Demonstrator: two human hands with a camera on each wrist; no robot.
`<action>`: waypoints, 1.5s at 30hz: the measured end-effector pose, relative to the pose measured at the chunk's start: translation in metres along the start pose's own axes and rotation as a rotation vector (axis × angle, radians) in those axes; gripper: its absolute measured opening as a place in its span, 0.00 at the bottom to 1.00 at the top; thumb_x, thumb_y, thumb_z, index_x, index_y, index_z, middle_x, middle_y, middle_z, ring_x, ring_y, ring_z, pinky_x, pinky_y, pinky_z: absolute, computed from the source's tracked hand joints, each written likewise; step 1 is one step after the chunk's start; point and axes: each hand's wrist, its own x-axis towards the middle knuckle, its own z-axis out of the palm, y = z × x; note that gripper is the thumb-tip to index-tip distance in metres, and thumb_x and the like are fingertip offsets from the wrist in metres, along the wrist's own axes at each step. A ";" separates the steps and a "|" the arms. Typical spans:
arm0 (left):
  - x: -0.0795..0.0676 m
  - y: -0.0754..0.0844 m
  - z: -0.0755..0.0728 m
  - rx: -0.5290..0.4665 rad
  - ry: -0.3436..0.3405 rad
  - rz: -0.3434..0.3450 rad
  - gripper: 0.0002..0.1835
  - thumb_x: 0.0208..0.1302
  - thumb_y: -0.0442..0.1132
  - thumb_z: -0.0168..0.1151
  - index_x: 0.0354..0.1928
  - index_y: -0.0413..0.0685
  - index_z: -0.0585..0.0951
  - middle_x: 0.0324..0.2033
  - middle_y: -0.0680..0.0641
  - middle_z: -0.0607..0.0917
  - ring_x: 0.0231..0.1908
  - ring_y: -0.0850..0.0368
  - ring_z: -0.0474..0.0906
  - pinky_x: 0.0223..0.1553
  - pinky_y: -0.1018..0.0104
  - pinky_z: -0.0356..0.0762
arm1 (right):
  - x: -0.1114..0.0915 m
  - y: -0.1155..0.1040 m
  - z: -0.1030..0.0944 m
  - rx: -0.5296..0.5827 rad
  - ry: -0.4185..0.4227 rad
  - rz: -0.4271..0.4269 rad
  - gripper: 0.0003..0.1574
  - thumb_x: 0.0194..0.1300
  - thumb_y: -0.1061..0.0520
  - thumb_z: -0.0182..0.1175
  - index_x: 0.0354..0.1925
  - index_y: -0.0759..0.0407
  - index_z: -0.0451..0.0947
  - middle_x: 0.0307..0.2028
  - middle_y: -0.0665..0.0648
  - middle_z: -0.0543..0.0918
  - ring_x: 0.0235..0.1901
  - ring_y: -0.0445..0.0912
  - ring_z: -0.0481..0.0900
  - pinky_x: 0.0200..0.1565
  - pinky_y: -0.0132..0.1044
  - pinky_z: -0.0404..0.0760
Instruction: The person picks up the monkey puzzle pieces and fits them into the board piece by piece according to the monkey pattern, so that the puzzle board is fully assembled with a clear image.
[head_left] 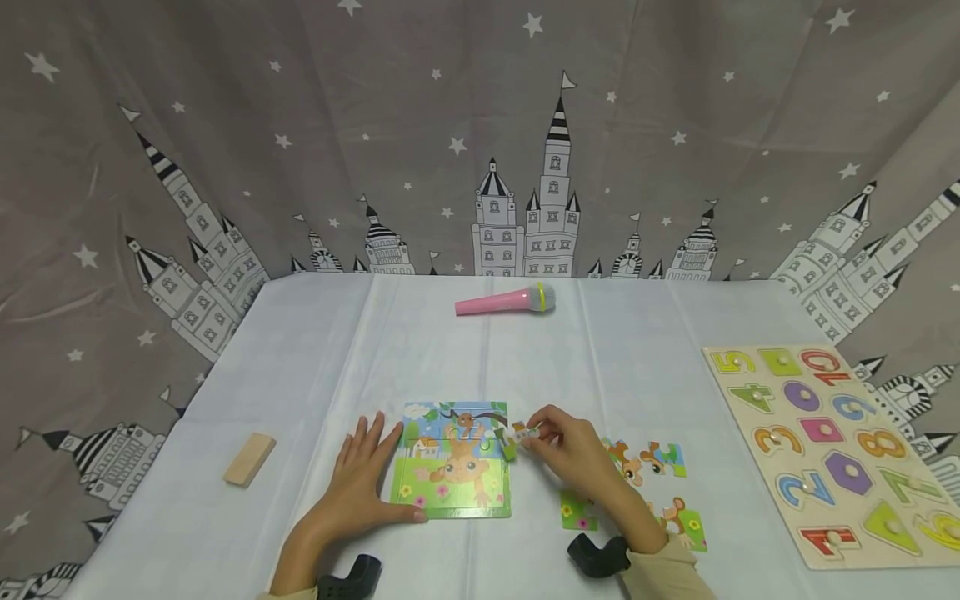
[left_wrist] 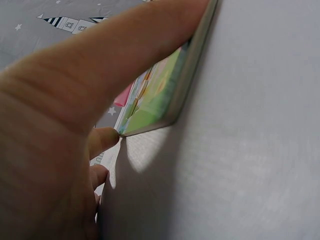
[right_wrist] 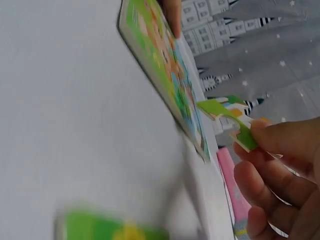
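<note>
A puzzle board with a green rim and a picture of a monkey outdoors lies flat on the white table. My left hand spreads its fingers along the board's left side. The thumb touches its lower-left corner, and in the left wrist view a fingertip meets another corner. Off the board's right edge, my right hand pinches a puzzle piece between thumb and fingers. This piece is green and white with a rounded notch, held tilted above the table. Several loose puzzle pieces lie beside and partly behind the right forearm.
A pink toy microphone lies at the table's back. On the right is a wooden number-and-shape board with knobbed pieces. A wooden block rests at left. Behind the table hangs a grey curtain printed with castles.
</note>
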 end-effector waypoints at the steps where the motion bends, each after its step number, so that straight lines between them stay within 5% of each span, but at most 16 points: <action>1: 0.000 0.000 0.000 0.001 0.000 0.000 0.64 0.25 0.67 0.71 0.68 0.45 0.57 0.70 0.36 0.45 0.70 0.37 0.31 0.66 0.39 0.31 | 0.002 -0.003 0.004 0.010 0.004 0.008 0.09 0.54 0.55 0.65 0.34 0.50 0.75 0.23 0.45 0.80 0.19 0.34 0.69 0.23 0.25 0.70; 11: 0.000 -0.002 0.001 -0.012 -0.012 0.012 0.64 0.26 0.67 0.71 0.68 0.46 0.56 0.70 0.36 0.44 0.70 0.37 0.30 0.67 0.41 0.30 | 0.014 -0.031 0.039 0.118 -0.045 -0.018 0.08 0.53 0.57 0.65 0.31 0.58 0.76 0.24 0.52 0.84 0.24 0.38 0.79 0.26 0.24 0.75; 22: 0.000 -0.002 -0.001 0.007 -0.015 0.029 0.63 0.28 0.68 0.70 0.68 0.47 0.56 0.70 0.36 0.46 0.69 0.36 0.31 0.66 0.39 0.32 | 0.024 -0.048 0.076 0.219 -0.096 0.040 0.13 0.53 0.54 0.65 0.35 0.62 0.78 0.23 0.55 0.85 0.17 0.36 0.78 0.21 0.25 0.76; 30: -0.001 -0.003 -0.002 -0.002 -0.010 0.044 0.62 0.29 0.67 0.70 0.68 0.47 0.56 0.70 0.36 0.45 0.69 0.36 0.31 0.66 0.39 0.32 | 0.023 -0.050 0.093 0.171 -0.052 0.080 0.14 0.51 0.52 0.67 0.33 0.59 0.78 0.18 0.51 0.83 0.17 0.32 0.74 0.25 0.23 0.73; 39: -0.002 -0.004 -0.001 -0.003 -0.007 0.051 0.62 0.29 0.67 0.70 0.68 0.46 0.56 0.70 0.36 0.45 0.69 0.37 0.31 0.67 0.41 0.31 | 0.020 -0.053 0.105 0.103 0.014 0.045 0.12 0.51 0.53 0.67 0.30 0.60 0.78 0.21 0.50 0.78 0.17 0.31 0.65 0.19 0.22 0.67; 45: -0.001 -0.003 -0.001 0.005 0.008 0.062 0.62 0.29 0.67 0.70 0.68 0.45 0.57 0.69 0.35 0.46 0.69 0.36 0.33 0.67 0.41 0.32 | 0.018 -0.053 0.112 0.032 0.100 0.001 0.11 0.49 0.54 0.68 0.28 0.59 0.78 0.23 0.50 0.78 0.22 0.34 0.67 0.27 0.22 0.68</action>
